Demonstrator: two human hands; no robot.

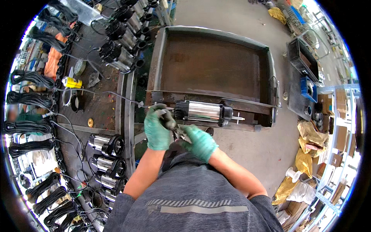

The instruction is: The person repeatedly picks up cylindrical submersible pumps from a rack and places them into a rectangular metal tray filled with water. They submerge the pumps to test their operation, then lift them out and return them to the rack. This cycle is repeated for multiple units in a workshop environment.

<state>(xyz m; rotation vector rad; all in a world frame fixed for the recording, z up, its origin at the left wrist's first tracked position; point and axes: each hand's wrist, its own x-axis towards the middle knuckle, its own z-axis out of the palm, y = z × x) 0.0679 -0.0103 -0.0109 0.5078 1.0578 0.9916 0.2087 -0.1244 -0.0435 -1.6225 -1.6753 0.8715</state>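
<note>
My left hand (158, 129), in a green glove with a dark grip, is closed just left of a motor (203, 111). The motor has a silver cylindrical body, black ends and a thin shaft pointing right. It lies on its side along the near ledge of a large metal tray (157, 65). A grey cable (112, 94) runs in from the left toward my left hand. My gloved right hand (199, 142) is closed in front of the motor, its fingertips close to my left hand. Small dark, metallic-looking parts show between the hands; their kind is blurred and partly covered.
Several similar motors (106, 145) lie on the bench to the left, more stand at its far end (121, 54). Coiled black cables (29, 100) line its edge, near a yellow can (72, 82). Crates (303, 58) and blue shelving (326, 181) stand at the right.
</note>
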